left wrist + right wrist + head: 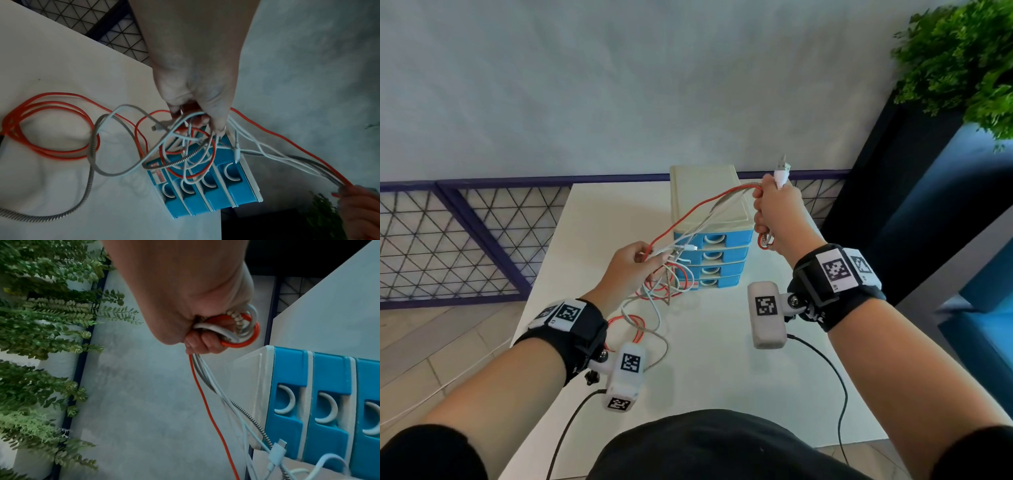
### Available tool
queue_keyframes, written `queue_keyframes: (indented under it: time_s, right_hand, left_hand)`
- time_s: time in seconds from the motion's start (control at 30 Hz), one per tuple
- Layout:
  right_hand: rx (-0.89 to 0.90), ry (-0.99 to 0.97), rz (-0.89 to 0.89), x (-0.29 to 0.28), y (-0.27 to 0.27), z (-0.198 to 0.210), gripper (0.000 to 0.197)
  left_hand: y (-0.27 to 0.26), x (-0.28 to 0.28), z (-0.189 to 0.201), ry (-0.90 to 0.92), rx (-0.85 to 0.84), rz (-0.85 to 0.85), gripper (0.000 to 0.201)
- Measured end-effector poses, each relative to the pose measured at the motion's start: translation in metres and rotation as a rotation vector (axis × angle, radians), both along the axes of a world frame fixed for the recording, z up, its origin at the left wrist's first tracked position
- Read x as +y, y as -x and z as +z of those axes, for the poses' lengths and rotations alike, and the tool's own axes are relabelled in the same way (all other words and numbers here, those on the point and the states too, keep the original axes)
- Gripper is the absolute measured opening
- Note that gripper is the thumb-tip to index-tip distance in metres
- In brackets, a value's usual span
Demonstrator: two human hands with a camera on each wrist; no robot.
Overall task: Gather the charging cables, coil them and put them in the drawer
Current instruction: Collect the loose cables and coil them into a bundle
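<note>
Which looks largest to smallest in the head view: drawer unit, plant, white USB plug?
1. Plant, though it is cropped by the frame edge, so it is close with the next.
2. Drawer unit.
3. White USB plug, clearly smallest.

Right hand (191, 305): you're gripping looped cables (242, 331), upper centre.
Drawer unit (329, 386): sitting at frame right.

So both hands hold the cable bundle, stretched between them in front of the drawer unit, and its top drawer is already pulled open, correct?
Not quite. All four drawers of the drawer unit are closed, as the head view shows. The rest holds: the left hand and right hand both grip the cables, stretched between them in front of the unit.
</note>
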State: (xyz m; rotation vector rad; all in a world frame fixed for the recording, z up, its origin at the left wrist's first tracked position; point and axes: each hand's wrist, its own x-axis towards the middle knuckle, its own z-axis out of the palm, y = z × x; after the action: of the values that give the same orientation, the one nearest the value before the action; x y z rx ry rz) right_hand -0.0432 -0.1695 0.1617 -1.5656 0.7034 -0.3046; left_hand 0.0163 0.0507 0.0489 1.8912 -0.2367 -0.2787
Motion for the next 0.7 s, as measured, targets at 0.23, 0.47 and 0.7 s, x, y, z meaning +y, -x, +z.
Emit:
queue_keyframes:
  time_s: [0.23, 0.47, 0.7]
  right_hand:
    - [-0.083, 0.034, -0.007, -0.001, 0.002, -0.004, 0.039]
    - [0.191, 0.346, 0.1, 0.004, 0.0, -0.004, 0.033]
    - [-0.008, -0.095, 0.22, 0.009, 0.0, -0.004, 0.034]
  left_hand:
    - [-0.006, -0.003, -0.003, -0.058, 0.172, 0.019, 0.02]
    - [0.001, -0.008, 0.0, -0.15, 0.018, -0.076, 0.019]
    - [0.002, -0.009, 0.003, -0.146, 0.071, -0.214, 0.021]
